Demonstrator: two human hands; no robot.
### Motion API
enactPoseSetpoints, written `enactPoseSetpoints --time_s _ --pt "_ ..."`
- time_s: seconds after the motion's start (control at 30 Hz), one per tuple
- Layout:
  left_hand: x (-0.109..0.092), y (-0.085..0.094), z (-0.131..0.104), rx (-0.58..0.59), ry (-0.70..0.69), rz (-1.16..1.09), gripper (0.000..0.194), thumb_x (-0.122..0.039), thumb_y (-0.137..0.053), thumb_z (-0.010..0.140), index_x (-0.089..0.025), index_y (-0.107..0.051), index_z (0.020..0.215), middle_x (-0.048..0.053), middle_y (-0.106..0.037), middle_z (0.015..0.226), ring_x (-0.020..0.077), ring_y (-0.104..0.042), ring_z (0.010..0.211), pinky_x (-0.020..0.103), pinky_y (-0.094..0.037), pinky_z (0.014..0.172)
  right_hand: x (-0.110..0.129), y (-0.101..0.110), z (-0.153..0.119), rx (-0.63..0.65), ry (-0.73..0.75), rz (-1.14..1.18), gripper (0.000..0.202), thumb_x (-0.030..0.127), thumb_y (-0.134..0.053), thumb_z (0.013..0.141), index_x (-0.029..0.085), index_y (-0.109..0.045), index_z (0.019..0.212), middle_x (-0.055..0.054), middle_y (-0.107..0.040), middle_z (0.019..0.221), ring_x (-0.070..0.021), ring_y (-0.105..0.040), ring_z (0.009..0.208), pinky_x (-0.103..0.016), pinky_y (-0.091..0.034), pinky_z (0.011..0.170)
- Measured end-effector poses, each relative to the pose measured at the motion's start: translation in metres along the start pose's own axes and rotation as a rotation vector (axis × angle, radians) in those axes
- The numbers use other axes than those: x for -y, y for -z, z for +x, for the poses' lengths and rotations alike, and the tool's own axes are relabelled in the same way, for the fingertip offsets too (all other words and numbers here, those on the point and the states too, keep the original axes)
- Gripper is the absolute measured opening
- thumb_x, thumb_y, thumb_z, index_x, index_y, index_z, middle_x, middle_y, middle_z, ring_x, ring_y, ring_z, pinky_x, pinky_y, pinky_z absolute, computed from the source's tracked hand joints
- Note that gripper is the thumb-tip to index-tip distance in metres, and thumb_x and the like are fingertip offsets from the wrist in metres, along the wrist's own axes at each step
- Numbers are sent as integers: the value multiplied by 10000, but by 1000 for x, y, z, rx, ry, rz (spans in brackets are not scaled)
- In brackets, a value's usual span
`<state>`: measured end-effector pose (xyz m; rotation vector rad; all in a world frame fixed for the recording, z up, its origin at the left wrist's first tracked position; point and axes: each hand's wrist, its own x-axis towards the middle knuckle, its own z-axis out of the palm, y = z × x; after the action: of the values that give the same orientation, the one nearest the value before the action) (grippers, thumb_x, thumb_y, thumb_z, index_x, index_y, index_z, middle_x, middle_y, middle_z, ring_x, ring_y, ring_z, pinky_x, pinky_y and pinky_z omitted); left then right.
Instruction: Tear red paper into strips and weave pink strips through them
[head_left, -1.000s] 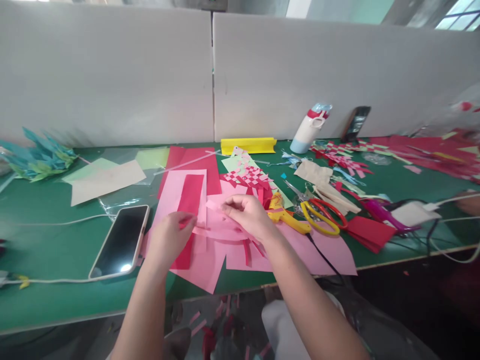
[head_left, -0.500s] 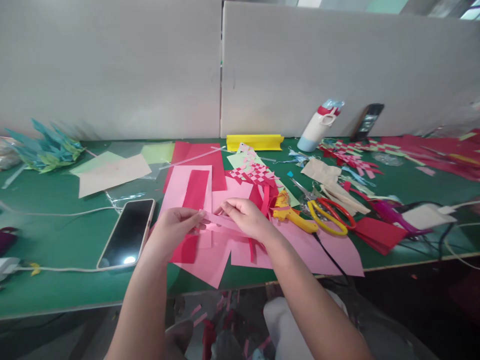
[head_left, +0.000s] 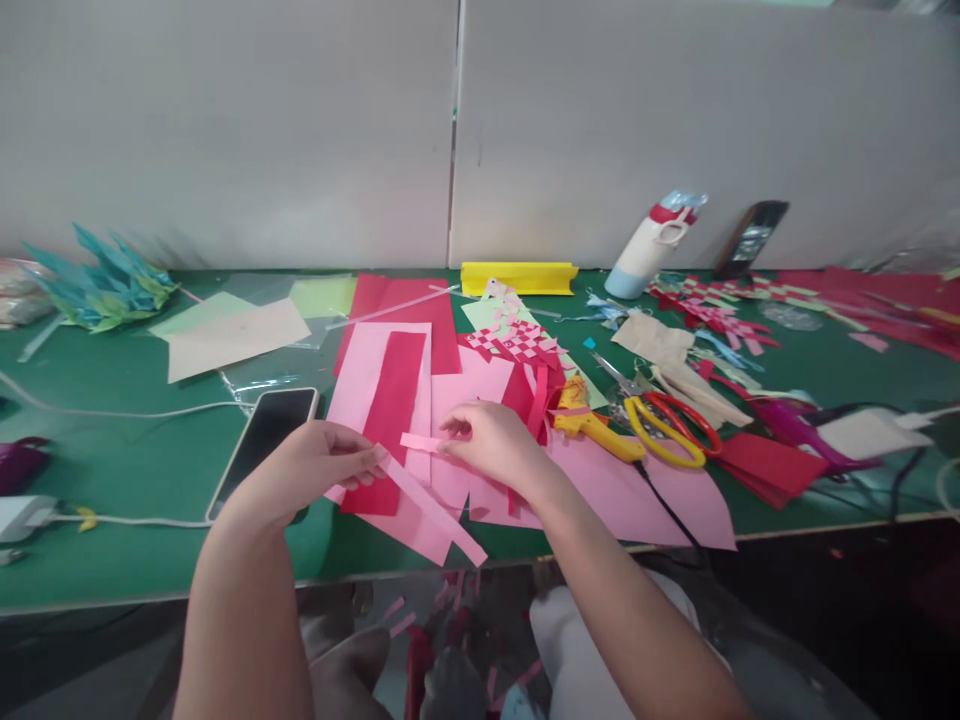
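My left hand (head_left: 330, 462) pinches the upper end of a long pink paper strip (head_left: 435, 510), which slants down to the right past the table's front. A shorter pink strip (head_left: 420, 443) is between the fingertips of my right hand (head_left: 487, 440), its free end pointing left. Under the hands lie a red paper strip (head_left: 394, 385) on a pink sheet (head_left: 352, 375), and more pink paper (head_left: 480, 378). Woven red-and-pink paper pieces (head_left: 521, 340) sit just behind my right hand.
Right of the hands lie a yellow glue gun (head_left: 596, 430), scissors with yellow and red handles (head_left: 664, 435) and folded red paper (head_left: 772, 468). A phone (head_left: 262, 440) is beside my left hand. Farther back are a bottle (head_left: 651, 250), yellow folded paper (head_left: 517, 278) and a blue-green paper plant (head_left: 105, 285).
My hands have moved apart, each with a strip. The long strip now hangs diagonally from my left hand, which has moved left over the phone's edge. The view has shifted slightly.
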<state>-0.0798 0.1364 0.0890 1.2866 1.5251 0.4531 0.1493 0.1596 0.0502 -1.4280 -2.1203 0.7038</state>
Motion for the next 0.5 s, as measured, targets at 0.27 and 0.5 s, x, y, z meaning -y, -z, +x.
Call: enactPoseSetpoints --time_s 0.27,0.5 --pt "1 -1 2 -67 27 -10 270 -426 -731 630 -172 -744 720 91 -720 683 177 -633 612 221 -450 479 5 -4 0 46 0 -87 40 236 -659 754 208 -688 748 -43 -703 808 -187 -614 751 -283 -388 628" --pt "5 -1 5 -28 -29 -81 260 -400 -728 640 -155 -732 729 111 -735 769 193 -668 715 268 -500 648 5 -6 0 71 -4 -51 95 216 -625 778 205 -678 701 -33 -688 734 -164 -597 681 -269 -353 573"
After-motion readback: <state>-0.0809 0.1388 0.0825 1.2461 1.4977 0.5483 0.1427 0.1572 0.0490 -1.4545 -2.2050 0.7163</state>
